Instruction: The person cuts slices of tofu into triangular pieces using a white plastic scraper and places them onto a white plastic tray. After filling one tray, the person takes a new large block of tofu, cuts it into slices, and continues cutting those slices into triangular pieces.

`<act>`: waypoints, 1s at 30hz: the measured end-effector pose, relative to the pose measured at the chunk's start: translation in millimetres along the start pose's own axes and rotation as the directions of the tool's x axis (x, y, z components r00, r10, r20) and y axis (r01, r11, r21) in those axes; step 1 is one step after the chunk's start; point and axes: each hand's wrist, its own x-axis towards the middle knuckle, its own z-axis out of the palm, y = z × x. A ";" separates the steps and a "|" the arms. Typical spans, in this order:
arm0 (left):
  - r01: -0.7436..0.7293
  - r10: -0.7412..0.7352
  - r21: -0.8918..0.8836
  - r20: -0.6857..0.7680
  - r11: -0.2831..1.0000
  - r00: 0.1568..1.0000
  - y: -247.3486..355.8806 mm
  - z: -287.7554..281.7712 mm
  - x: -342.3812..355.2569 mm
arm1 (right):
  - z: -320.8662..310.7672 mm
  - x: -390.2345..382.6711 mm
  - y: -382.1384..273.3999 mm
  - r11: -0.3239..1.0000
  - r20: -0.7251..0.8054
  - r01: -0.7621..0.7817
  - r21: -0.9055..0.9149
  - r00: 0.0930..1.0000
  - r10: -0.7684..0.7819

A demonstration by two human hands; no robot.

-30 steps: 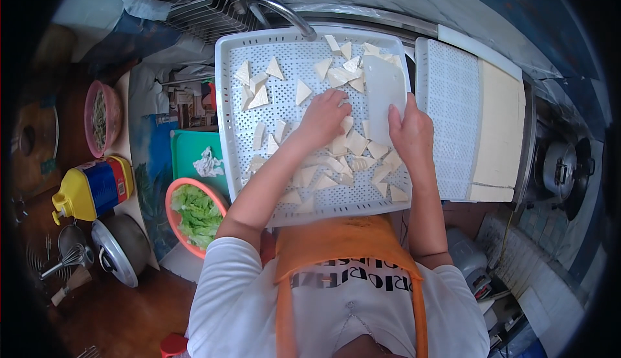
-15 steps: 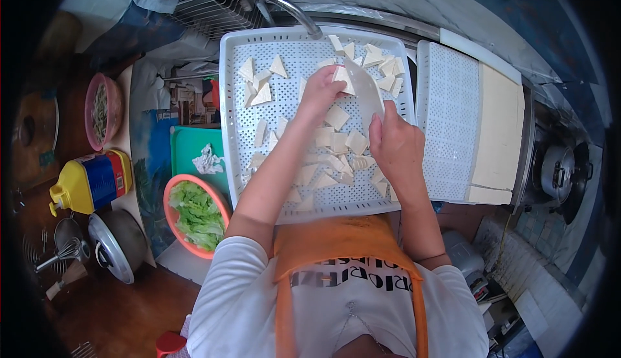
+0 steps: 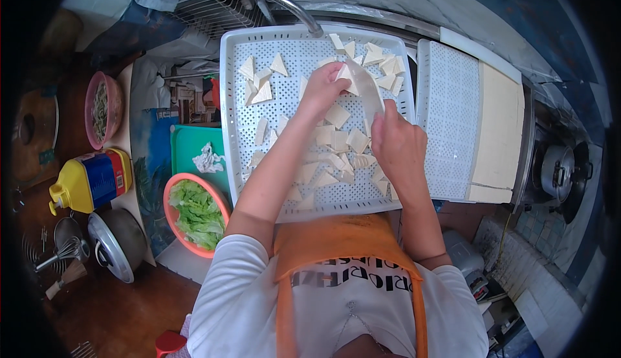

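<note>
Over a large white perforated tray (image 3: 291,60), my left hand (image 3: 321,90) pinches a pale cream tofu piece (image 3: 350,83) between thumb and fingers. My right hand (image 3: 399,142) is wrapped round the handle of a knife (image 3: 370,92), whose broad blade points away from me and lies against the right side of that piece. Part of the held piece is hidden by the fingers and the blade. Cut tofu triangles (image 3: 279,65) and blocks (image 3: 337,116) lie scattered across the tray, thickest near its front and far right corner.
A second white perforated tray (image 3: 446,118) with a slab of tofu (image 3: 497,131) stands at right. A faucet (image 3: 304,15) arches over the far rim. At left are an orange bowl of lettuce (image 3: 197,215), a green tray (image 3: 187,147) and a yellow jug (image 3: 77,180). A pot (image 3: 557,170) sits far right.
The held piece has turned slightly and shows a narrower, more triangular face beside the blade. Both hands have shifted only a little.
</note>
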 end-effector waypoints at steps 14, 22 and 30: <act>-0.016 0.017 -0.007 0.018 1.000 1.000 -1.1 7.6 4.3 | 8.3 -2.8 -2.4 0.998 0.030 -0.033 -0.058 0.999 0.035; -0.189 0.215 0.235 -0.088 0.953 0.973 -18.1 -0.6 17.0 | 43.8 10.3 26.7 0.998 0.018 -0.060 0.005 0.998 0.060; -0.394 0.140 0.916 0.381 0.078 0.914 -28.1 -16.1 -11.4 | 35.9 -2.0 49.6 0.964 0.086 -0.242 0.109 0.969 0.233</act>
